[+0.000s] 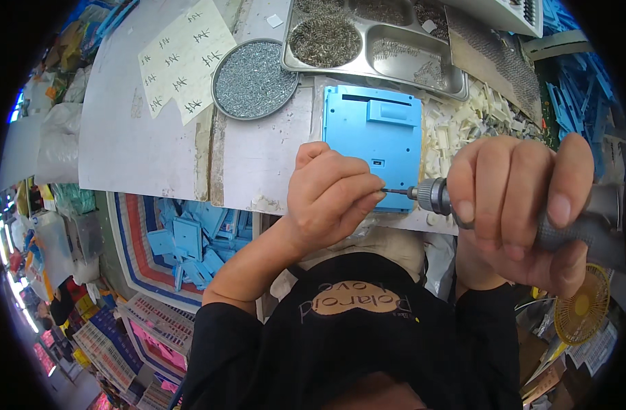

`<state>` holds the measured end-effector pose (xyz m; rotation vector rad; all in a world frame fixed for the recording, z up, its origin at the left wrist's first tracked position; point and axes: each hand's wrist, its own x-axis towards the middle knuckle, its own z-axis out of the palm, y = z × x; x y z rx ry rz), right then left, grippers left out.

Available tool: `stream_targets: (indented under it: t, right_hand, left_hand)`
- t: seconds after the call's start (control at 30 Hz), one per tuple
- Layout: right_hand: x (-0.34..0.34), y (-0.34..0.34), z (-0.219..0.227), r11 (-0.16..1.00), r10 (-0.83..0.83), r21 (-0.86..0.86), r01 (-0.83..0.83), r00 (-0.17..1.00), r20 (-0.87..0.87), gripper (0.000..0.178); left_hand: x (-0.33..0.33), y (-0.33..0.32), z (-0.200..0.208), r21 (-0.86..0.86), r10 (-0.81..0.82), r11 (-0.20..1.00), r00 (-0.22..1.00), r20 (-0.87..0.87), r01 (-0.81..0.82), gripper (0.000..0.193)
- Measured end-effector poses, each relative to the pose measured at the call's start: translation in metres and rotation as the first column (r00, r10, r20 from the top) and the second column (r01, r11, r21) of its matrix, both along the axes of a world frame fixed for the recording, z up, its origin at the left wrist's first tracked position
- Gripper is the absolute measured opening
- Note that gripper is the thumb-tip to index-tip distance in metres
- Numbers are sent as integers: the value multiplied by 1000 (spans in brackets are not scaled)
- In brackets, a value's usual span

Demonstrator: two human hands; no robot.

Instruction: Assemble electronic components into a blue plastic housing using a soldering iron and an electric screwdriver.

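My right hand is wrapped round a grey electric screwdriver, held sideways with its bit pointing left. At the tip of that bit, the fingers of my left hand are pinched together; whatever they hold is too small or hidden to name. Both hands are over the near part of a light blue plastic case. It lies flat on the table and has a long slot, a raised block and a small opening. My left hand covers its near left corner.
Beyond the case, a steel compartment tray holds springs and small metal parts. A round dish of small metal pieces stands left, beside a marked paper sheet. Cream plastic pieces pile up right. Below the table edge, a striped bag holds blue parts.
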<state>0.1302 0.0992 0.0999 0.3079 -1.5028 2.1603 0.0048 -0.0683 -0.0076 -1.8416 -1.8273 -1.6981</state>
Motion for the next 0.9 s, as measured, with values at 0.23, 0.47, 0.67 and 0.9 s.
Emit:
stream_targets:
  t: [0.23,0.47,0.67,0.9]
  right_hand:
    - [27,5,-5,989,-132,84,125,987,87,26]
    - [57,-19,-29,972,-234,27,235,938,255,32]
    - [61,-20,-52,991,-130,64,121,979,159,24]
    - [44,-28,-54,928,-198,336,160,977,82,20]
  left_hand:
    - [-26,15,1,-169,-211,963,978,6,209,17]
    - [-28,32,-12,-320,-344,904,927,-151,284,10]
    - [-27,31,-14,-331,-332,901,936,-113,280,10]
    - [-28,32,-16,-320,-332,902,939,-90,288,16]
